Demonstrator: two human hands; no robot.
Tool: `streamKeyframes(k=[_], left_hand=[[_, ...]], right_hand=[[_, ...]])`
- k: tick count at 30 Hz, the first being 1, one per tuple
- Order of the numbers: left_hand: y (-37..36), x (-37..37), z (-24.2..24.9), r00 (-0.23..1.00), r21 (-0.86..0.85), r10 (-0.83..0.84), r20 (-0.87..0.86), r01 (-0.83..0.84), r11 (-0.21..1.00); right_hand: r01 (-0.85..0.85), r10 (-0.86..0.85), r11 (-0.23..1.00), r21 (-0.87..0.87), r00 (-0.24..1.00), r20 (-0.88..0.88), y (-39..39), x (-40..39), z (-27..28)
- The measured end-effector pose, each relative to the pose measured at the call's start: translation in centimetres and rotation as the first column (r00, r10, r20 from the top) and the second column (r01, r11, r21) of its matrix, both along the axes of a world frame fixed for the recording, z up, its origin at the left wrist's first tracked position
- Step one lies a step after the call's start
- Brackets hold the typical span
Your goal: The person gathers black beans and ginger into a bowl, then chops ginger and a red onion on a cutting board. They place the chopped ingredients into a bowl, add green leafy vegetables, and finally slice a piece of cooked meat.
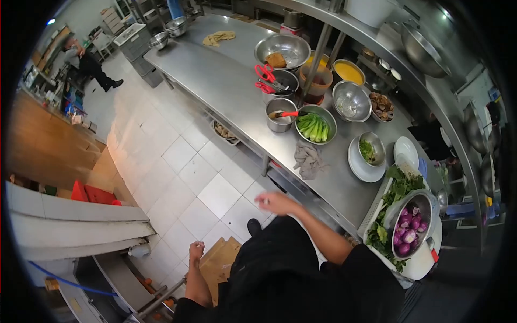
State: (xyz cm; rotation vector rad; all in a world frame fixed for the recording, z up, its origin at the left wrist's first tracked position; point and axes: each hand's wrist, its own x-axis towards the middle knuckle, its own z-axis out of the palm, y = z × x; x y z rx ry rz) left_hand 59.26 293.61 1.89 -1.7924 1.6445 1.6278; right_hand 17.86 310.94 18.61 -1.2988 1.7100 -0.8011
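Observation:
My left hand hangs low over the floor with its fingers curled in, and nothing shows in it. Just beside it is a worn brown board or cardboard sheet. My right hand is held out in front of my body, fingers loosely bent and apart, holding nothing visible. It is nearest the front edge of the steel table but does not touch it. On that table lie a grey cloth and a bowl of green vegetable stalks.
Along the table stand a pot with a red-handled brush, red scissors, a bowl of yellow liquid and white plates. Purple onions fill a bowl over leafy greens. A person stands far left.

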Motion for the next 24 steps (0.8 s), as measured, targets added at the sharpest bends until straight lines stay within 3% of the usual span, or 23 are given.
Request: streamKeyframes(k=[1, 3, 4, 5, 7, 8, 9, 10, 11, 12, 13, 14, 15, 17, 19, 22, 24], left_hand=[[-0.9, 0.4, -1.5, 0.977, -0.068, 0.182, -0.113, -0.190, 0.979], [-1.8, -1.6, -1.6, 0.966, -0.039, 0.200, -0.163, -0.209, 0.977], [-2.0, -3.0, -1.5, 0.949, -0.020, 0.225, -0.220, -0.236, 0.972], [-2.1, -4.4, -1.5, 0.965, -0.021, 0.181, -0.189, -0.188, 0.982], [-2.0, -6.1, -1.8, 0.979, 0.025, 0.102, -0.179, -0.099, 0.995], [-1.9, -7.2, -1.5, 0.978, 0.056, 0.059, -0.201, -0.049, 0.997], [-1.3, -8.1, -1.3, 0.977, 0.055, 0.078, -0.199, -0.068, 0.996], [-0.3, -8.6, -0.8, 0.965, 0.052, 0.179, -0.191, -0.173, 0.984], [-0.3, -8.9, -0.3, 0.942, 0.042, 0.276, -0.190, -0.273, 0.961], [0.0, -8.4, -0.5, 0.957, 0.056, 0.270, -0.102, -0.266, 0.962], [0.8, -7.6, -1.1, 0.965, 0.072, 0.263, -0.016, -0.262, 0.962], [2.1, -7.3, -0.3, 0.915, 0.076, 0.386, -0.121, -0.379, 0.922], [3.4, -7.0, 1.0, 0.841, 0.092, 0.494, -0.218, -0.486, 0.869], [3.9, -7.1, 2.9, 0.880, 0.040, 0.445, -0.163, -0.445, 0.895], [5.6, -6.3, 4.3, 0.916, 0.012, 0.391, -0.087, -0.391, 0.920], [5.0, -5.2, 3.0, 0.933, 0.003, 0.276, -0.231, -0.283, 0.959], [3.9, -3.7, 2.2, 0.962, 0.017, 0.232, -0.146, -0.232, 0.972]], right_hand=[[0.037, -0.033, 0.997, -0.070, 0.998, 0.053, -2.6, -2.2, 1.7], [0.134, -0.140, 0.974, -0.185, 0.990, -0.020, -7.3, -6.4, 7.2], [0.134, -0.171, 0.935, -0.327, 0.982, -0.086, -10.1, -9.5, 7.5], [0.163, -0.225, 0.941, -0.297, 0.956, -0.189, -12.8, -13.0, 10.0], [0.268, -0.471, 0.780, -0.566, 0.847, -0.248, -18.5, -20.3, 12.9], [0.393, -0.579, 0.737, -0.549, 0.787, -0.214, -20.8, -23.5, 15.0], [0.386, -0.669, 0.668, -0.636, 0.685, -0.287, -23.4, -28.4, 15.3], [0.428, -0.777, 0.617, -0.661, 0.468, -0.422, -26.0, -33.1, 14.7], [0.576, -0.792, 0.599, -0.556, 0.323, -0.518, -28.0, -36.7, 13.7], [0.721, -0.694, 0.646, -0.250, 0.418, -0.586, -29.3, -39.0, 14.3], [0.707, -0.578, 0.694, -0.133, 0.438, -0.688, -30.4, -40.9, 12.7], [0.693, -0.448, 0.721, -0.013, 0.452, -0.771, -31.9, -42.4, 11.0], [0.685, -0.446, 0.728, -0.010, 0.463, -0.766, -33.0, -42.5, 10.6], [0.717, -0.271, 0.669, 0.194, 0.479, -0.835, -33.8, -41.9, 9.4], [0.700, -0.247, 0.677, 0.228, 0.508, -0.825, -34.4, -42.6, 8.0], [0.692, -0.305, 0.702, 0.168, 0.505, -0.807, -34.3, -44.3, 7.6], [0.698, -0.582, 0.714, 0.042, 0.626, -0.519, -33.4, -47.6, 7.8]])
